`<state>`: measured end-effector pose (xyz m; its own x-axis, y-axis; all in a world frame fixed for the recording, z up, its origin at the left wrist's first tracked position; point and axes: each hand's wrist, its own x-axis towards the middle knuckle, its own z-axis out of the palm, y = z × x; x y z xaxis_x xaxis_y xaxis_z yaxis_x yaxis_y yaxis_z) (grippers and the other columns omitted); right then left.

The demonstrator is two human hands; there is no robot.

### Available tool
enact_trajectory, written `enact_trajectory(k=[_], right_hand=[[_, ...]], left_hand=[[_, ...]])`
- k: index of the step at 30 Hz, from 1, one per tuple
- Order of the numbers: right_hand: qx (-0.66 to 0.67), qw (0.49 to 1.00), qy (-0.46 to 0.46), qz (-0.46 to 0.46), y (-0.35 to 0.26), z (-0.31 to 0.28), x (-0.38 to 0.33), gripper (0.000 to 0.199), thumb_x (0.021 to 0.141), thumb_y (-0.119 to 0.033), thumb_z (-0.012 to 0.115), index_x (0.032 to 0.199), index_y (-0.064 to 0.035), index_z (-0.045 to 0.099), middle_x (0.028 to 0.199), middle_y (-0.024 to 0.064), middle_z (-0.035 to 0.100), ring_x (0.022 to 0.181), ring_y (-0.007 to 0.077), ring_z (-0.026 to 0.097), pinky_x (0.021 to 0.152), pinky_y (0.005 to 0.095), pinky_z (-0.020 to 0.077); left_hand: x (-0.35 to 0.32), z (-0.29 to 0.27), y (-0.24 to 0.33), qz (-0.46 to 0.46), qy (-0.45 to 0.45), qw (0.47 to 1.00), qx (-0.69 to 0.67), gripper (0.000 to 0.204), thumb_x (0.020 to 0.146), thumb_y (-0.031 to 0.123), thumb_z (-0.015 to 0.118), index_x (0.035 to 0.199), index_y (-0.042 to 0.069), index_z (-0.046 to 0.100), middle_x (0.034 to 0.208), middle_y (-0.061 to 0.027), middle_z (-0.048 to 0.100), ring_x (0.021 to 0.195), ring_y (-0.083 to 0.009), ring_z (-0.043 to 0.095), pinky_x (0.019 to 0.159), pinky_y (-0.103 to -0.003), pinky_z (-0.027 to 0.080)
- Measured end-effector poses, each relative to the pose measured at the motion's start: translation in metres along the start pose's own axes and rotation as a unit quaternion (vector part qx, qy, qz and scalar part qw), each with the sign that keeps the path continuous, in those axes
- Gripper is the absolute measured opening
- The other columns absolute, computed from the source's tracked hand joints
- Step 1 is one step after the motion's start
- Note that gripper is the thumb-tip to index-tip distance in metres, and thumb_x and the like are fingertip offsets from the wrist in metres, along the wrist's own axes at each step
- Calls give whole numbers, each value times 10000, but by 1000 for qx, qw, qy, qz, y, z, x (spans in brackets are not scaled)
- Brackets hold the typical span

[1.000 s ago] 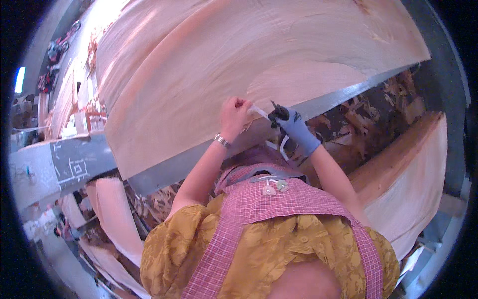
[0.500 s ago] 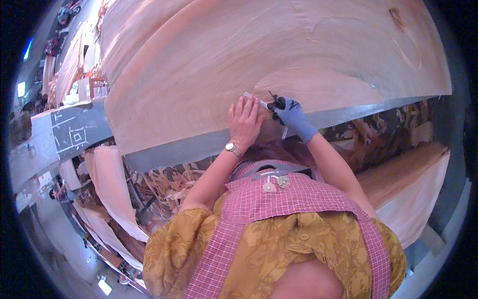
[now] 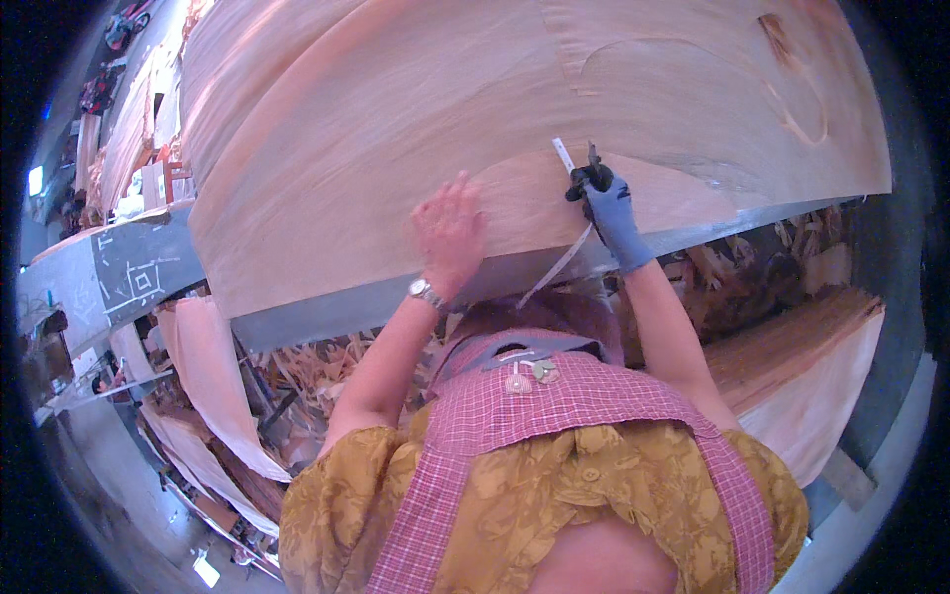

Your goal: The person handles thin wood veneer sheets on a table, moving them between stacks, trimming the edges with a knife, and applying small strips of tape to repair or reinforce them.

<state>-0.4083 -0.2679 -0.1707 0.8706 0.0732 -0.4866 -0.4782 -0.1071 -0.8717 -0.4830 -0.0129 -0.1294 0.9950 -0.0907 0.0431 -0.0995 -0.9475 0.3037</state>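
Across the grey counter, a broad, pale pinkish-tan sheet of thin wood lies spread, its near edge just short of the counter's front edge. My bare left hand: fingers extended, loosely parted, nothing held; over the sheet's near part, blurred, contact not determinable. Silver-coloured wristwatch on that wrist. My right hand, in a blue-grey glove with black fingertips: closed around a narrow white strip and a slim, dark, pointed tool. Strip's upper end projects past the fingers over the sheet; its lower length trails toward my pink checked apron. Below the counter's front edge: curled tan wood shavings.
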Motion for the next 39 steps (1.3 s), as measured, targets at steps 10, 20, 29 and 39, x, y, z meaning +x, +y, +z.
enact_trajectory(k=[10, 20, 29, 39], right_hand=[[-441, 865, 95, -221, 19, -21, 15, 275, 925, -263, 611, 1039, -14, 590, 756, 73, 654, 630, 142, 599, 595, 320, 487], [-4, 996, 83, -44, 47, -185, -74, 251, 879, -89, 654, 1104, 21, 628, 924, 44, 688, 801, 108, 631, 740, 263, 507], [-37, 984, 172, -15, 70, -269, -93, 242, 885, -50, 623, 1115, 24, 642, 976, 45, 698, 824, 98, 632, 727, 243, 504], [71, 984, 152, -59, 33, -254, -16, 189, 904, -151, 649, 1022, -6, 622, 852, 54, 687, 739, 152, 649, 661, 280, 500]], left_hand=[[77, 53, 67, 214, -40, 975, 31, 655, 821, 193, 609, 1445, 158, 413, 1501, -34, 404, 1355, -274, 386, 1095, -442, 290], [79, 83, 143, 274, -93, 956, -43, 695, 843, 222, 613, 1475, 113, 343, 1525, -113, 336, 1408, -294, 305, 1170, -479, 201], [89, 127, 246, 306, -115, 938, -118, 865, 765, 448, 702, 1466, 84, 348, 1536, -111, 310, 1434, -302, 252, 1183, -485, 166], [97, 124, 260, 297, -119, 944, -85, 909, 746, 466, 707, 1467, 55, 336, 1520, -129, 325, 1429, -313, 256, 1179, -486, 180]])
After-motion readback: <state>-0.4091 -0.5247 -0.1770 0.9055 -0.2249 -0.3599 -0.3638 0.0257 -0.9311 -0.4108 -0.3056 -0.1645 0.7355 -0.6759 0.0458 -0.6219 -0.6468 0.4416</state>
